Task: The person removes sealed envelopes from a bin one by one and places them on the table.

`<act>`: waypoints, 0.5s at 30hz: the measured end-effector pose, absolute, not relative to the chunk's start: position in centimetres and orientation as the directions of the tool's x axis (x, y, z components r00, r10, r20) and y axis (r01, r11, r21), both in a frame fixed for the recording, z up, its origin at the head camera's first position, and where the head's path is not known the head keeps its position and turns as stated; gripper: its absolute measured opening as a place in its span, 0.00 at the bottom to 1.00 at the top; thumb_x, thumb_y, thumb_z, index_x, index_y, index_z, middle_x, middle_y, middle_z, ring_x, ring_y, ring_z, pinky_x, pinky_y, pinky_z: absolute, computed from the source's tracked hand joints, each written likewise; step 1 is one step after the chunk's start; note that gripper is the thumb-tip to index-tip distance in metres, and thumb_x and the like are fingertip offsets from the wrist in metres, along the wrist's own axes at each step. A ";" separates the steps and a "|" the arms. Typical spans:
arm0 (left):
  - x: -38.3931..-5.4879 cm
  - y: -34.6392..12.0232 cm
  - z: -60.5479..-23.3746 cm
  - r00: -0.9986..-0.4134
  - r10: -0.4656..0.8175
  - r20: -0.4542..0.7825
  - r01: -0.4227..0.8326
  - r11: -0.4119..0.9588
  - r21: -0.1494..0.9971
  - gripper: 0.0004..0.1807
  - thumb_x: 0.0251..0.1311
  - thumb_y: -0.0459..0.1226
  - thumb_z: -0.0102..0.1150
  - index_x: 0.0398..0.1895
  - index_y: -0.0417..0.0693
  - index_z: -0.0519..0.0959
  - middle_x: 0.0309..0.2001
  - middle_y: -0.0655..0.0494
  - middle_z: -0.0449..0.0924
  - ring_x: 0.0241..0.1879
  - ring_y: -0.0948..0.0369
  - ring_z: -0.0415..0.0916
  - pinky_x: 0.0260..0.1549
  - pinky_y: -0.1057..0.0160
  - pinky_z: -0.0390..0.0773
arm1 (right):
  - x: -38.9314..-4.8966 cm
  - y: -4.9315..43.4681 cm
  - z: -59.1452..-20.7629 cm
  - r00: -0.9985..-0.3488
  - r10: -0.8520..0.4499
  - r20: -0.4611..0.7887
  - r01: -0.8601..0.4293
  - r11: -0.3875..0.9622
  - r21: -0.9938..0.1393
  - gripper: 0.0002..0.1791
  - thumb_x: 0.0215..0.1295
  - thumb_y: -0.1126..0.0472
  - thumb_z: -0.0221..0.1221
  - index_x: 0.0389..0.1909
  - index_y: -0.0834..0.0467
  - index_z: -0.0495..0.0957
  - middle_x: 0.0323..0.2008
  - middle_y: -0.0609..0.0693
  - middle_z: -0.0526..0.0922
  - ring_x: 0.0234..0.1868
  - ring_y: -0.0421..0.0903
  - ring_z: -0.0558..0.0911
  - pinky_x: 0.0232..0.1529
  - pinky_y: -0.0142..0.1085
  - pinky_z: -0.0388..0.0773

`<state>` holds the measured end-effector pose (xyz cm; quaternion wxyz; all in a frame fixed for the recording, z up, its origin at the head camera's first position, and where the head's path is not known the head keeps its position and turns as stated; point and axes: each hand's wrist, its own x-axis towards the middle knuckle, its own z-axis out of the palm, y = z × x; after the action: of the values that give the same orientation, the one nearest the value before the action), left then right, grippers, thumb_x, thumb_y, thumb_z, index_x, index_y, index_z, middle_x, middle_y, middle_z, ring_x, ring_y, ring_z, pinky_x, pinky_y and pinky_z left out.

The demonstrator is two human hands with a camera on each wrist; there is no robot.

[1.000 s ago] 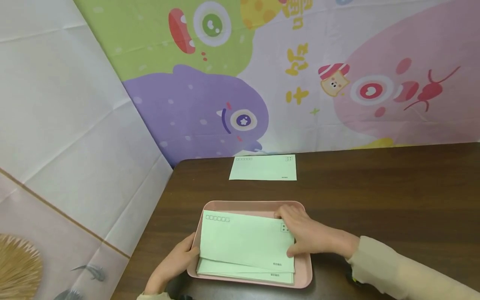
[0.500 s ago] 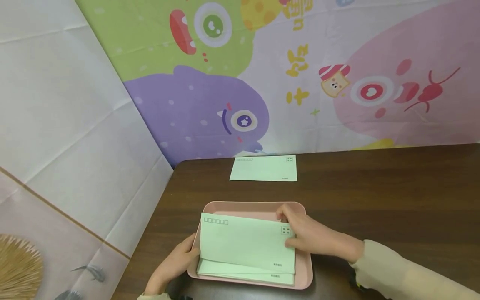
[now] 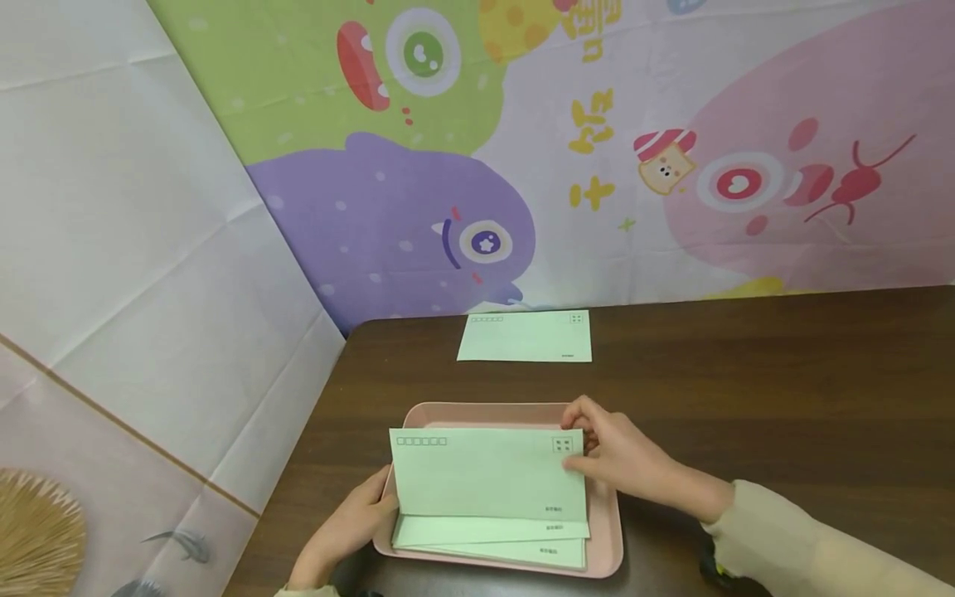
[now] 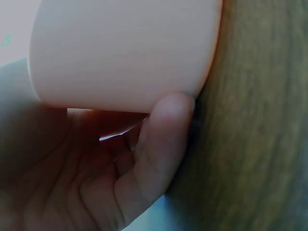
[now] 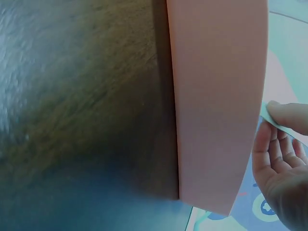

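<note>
1. Holds pink tray (image 3: pixel 608 531) by left rim with left hand (image 3: pixel 351 518).
2. Pinches tilted envelope (image 3: pixel 485 477) by right edge with right hand (image 3: pixel 622 452), between hands.
3. Looks partway: has far envelope (image 3: pixel 525 336) lying flat beyond both hands, lower envelopes (image 3: pixel 485 549) left in tray.

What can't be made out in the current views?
- Head: printed line on the top envelope, too small to read.
- Head: count of lower envelopes, covered by the top one.
- Head: floor of the pink tray, mostly under envelopes.
- Right wrist: part of the right hand, cut off by the right edge.
</note>
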<state>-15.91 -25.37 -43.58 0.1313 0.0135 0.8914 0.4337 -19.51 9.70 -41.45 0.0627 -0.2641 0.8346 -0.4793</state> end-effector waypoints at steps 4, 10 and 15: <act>-15.9 -25.4 -43.6 -0.964 0.142 -0.223 -0.090 0.618 0.781 0.23 0.62 0.37 0.46 0.62 0.43 0.65 0.57 0.46 0.69 0.54 0.55 0.65 0.54 0.48 0.63 | -19.5 9.7 -41.7 -0.868 -0.473 0.155 -0.358 0.378 -0.854 0.12 0.54 0.66 0.62 0.39 0.56 0.72 0.33 0.48 0.82 0.30 0.35 0.79 0.29 0.30 0.75; -15.9 -25.5 -43.7 -0.966 0.144 -0.214 -0.081 0.620 0.781 0.24 0.64 0.40 0.47 0.63 0.45 0.64 0.59 0.46 0.68 0.58 0.53 0.63 0.55 0.47 0.62 | -19.4 9.4 -42.0 -0.878 -0.432 0.206 -0.363 0.321 -0.875 0.05 0.57 0.63 0.61 0.34 0.56 0.76 0.33 0.48 0.83 0.32 0.35 0.79 0.32 0.30 0.75; -15.9 -25.5 -43.8 -0.967 0.141 -0.212 -0.081 0.619 0.781 0.26 0.63 0.39 0.47 0.65 0.43 0.61 0.62 0.44 0.65 0.62 0.50 0.59 0.56 0.44 0.60 | -19.1 9.2 -42.2 -0.870 -0.437 0.228 -0.383 0.309 -0.870 0.04 0.61 0.62 0.57 0.35 0.57 0.77 0.38 0.51 0.84 0.32 0.32 0.78 0.29 0.27 0.73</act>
<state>-15.93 -25.51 -43.83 0.1272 0.0167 0.8908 0.4360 -19.13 9.17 -42.19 0.0253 -0.2535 0.8087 -0.5302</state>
